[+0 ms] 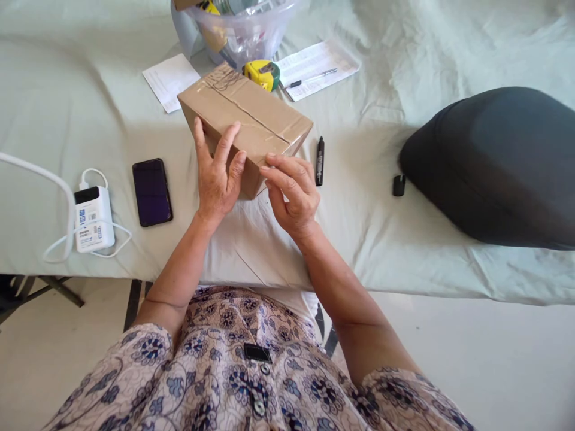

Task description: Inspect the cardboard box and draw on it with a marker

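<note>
A brown cardboard box (pixel 251 114), its top flaps meeting in a taped seam, sits tilted on the cloth in front of me. Dark scribbles mark its far left end. My left hand (pixel 218 173) rests against the near side with fingers spread, the fingertips on the top edge. At the near right corner, my right hand (pixel 291 191) has its thumb and fingertips close together on the box edge; whether something thin is between them is hidden. Just right of the box lies an uncapped black marker (pixel 320 161). Its likely cap (pixel 398 185) stands farther right.
Behind the box are a yellow-green tape measure (pixel 263 75), papers (pixel 171 82) with a pen (pixel 309 78), and a filled clear plastic tub (pixel 269 30). A phone (pixel 151 191) and white power bank (pixel 94 218) with cables lie left. A large dark rounded object (pixel 489 167) occupies the right.
</note>
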Available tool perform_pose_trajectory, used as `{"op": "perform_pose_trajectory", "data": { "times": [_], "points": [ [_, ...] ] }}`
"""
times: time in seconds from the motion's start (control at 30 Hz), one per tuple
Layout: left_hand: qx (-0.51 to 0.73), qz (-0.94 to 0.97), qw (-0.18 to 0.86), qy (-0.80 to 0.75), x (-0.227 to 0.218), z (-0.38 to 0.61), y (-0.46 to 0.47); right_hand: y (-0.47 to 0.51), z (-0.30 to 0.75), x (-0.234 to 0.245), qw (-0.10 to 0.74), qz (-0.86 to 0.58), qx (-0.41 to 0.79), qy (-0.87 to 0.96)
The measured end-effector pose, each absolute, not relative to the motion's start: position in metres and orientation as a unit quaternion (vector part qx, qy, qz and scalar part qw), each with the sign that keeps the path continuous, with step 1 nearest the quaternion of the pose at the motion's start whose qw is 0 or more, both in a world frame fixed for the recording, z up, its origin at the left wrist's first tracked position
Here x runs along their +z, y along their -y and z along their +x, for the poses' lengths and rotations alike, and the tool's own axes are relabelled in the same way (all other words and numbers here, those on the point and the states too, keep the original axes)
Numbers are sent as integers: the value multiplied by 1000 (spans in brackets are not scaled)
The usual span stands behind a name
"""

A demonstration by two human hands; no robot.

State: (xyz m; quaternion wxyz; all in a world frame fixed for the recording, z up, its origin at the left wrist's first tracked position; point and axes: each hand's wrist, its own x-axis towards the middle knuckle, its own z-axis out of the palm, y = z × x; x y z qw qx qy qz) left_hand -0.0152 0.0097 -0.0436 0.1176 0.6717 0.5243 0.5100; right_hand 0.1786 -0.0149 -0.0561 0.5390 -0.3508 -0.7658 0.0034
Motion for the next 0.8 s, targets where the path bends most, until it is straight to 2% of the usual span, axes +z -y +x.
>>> {"op": "perform_pose_trajectory", "data": {
  "times": [0.27,0.5,0.8],
  "points": [
    [477,704,118,-513,-35,-16,-3,14,183,-53,470,-414,16,779],
    [471,706,109,-517,-37,-10,-1,-1,197,-60,466,-469,-23,749],
    [472,702,124,-518,-39,-9,-2,-11,204,-66,448,-495,23,744]
  ]
}}
